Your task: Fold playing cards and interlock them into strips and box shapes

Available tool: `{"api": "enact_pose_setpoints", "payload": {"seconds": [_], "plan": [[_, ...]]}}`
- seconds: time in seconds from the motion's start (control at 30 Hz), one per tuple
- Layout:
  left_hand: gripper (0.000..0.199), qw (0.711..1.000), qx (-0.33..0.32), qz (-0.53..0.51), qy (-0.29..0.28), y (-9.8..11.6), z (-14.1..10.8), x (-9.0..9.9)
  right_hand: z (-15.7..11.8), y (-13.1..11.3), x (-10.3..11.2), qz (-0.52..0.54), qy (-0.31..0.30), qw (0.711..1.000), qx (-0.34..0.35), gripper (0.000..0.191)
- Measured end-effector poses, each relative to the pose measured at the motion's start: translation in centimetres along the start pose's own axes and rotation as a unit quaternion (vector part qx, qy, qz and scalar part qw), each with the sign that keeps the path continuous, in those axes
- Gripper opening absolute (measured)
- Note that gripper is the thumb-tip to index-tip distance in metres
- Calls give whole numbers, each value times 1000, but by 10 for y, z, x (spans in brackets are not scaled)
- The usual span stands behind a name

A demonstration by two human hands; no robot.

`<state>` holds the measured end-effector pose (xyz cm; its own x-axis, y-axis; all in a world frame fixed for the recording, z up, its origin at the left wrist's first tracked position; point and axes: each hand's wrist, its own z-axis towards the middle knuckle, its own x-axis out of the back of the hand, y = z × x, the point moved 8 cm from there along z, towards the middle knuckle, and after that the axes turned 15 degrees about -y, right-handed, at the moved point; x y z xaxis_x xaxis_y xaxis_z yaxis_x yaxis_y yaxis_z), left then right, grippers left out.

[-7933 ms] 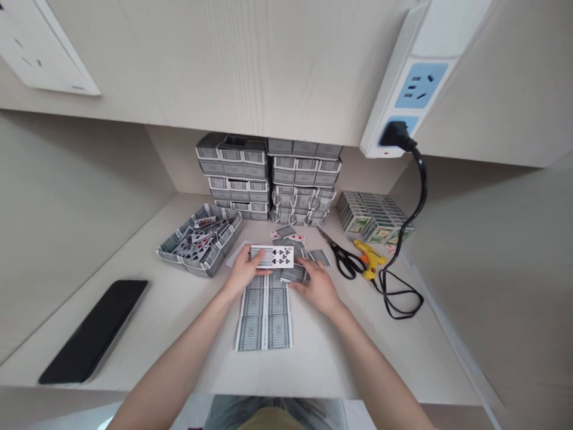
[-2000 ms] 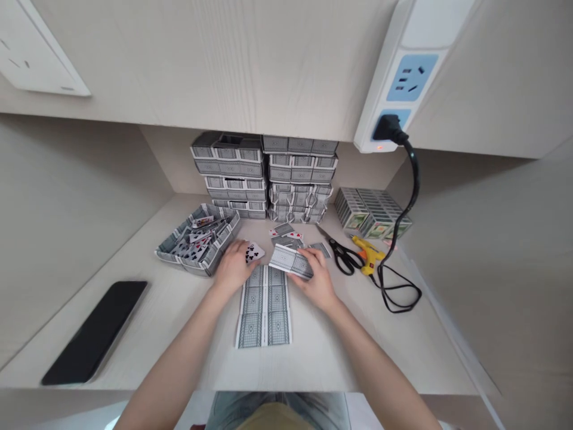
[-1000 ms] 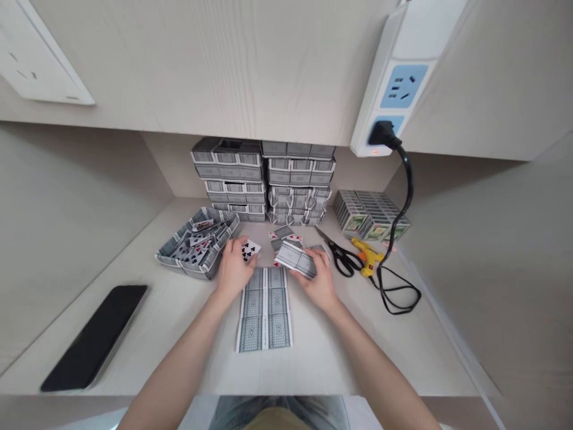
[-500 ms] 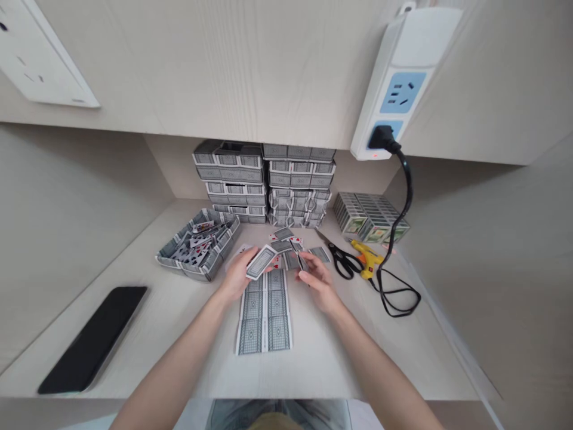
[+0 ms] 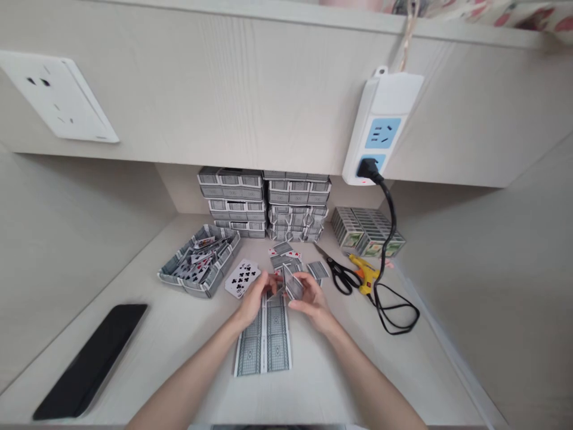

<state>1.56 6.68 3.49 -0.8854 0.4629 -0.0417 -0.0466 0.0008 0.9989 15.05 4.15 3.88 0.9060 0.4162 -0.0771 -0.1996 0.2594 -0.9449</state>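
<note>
My right hand (image 5: 313,301) holds a grey-backed playing card (image 5: 293,285), tilted up, between thumb and fingers. Close to its left, my left hand (image 5: 254,301) has its fingers curled together over the far end of a flat panel of joined cards (image 5: 262,344). What those fingers pinch is too small and shadowed to make out. Just left of that hand, a fan-shaped pile of face-up cards (image 5: 242,278) shows black clubs. Behind both hands, loose cards (image 5: 283,248) lie overlapping, some back up, some with red pips.
A basket made of cards (image 5: 210,286) holds loose cards at left, with a black phone (image 5: 92,361) nearer. Stacked card boxes (image 5: 298,194) stand behind. Black-handled scissors (image 5: 344,278), a yellow glue gun (image 5: 367,275), its cable, and packed decks (image 5: 367,230) sit at right.
The camera view has tipped upward. My left hand has moved right toward my right hand, uncovering the face-up clubs pile. The card once plain in my left hand no longer shows there.
</note>
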Motion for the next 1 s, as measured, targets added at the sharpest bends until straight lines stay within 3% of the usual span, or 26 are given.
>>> {"api": "enact_pose_setpoints", "payload": {"seconds": [0.13,0.27,0.37,0.47,0.57,0.63,0.73,0.8,0.93,1.0], "plan": [[58,997,-22,0,-78,5,-1,2,-1,-13,5,-126,21,991,47,57],[44,985,43,-37,-163,-1,-4,-3,-4,-23,0,-233,17,969,75,56],[34,976,101,-55,-184,-6,-5,-2,-6,-26,-6,-289,-9,955,63,57],[30,976,101,-39,-191,-6,-1,-1,-7,-29,-9,-286,-43,956,57,61],[21,982,91,-67,-153,-10,5,5,-7,-25,2,-212,-14,976,48,47],[22,982,100,-111,-120,-17,7,9,-9,-17,23,-178,79,981,23,31],[28,975,117,-167,-92,-28,9,11,-17,-5,55,-160,229,960,1,24],[29,974,110,-188,-65,-31,10,15,-18,2,64,-130,258,957,6,30],[28,973,91,-213,6,-35,11,23,-15,18,70,-37,254,966,-3,63],[27,969,86,-230,33,-37,11,26,-15,25,71,-7,259,966,-20,68]]}}
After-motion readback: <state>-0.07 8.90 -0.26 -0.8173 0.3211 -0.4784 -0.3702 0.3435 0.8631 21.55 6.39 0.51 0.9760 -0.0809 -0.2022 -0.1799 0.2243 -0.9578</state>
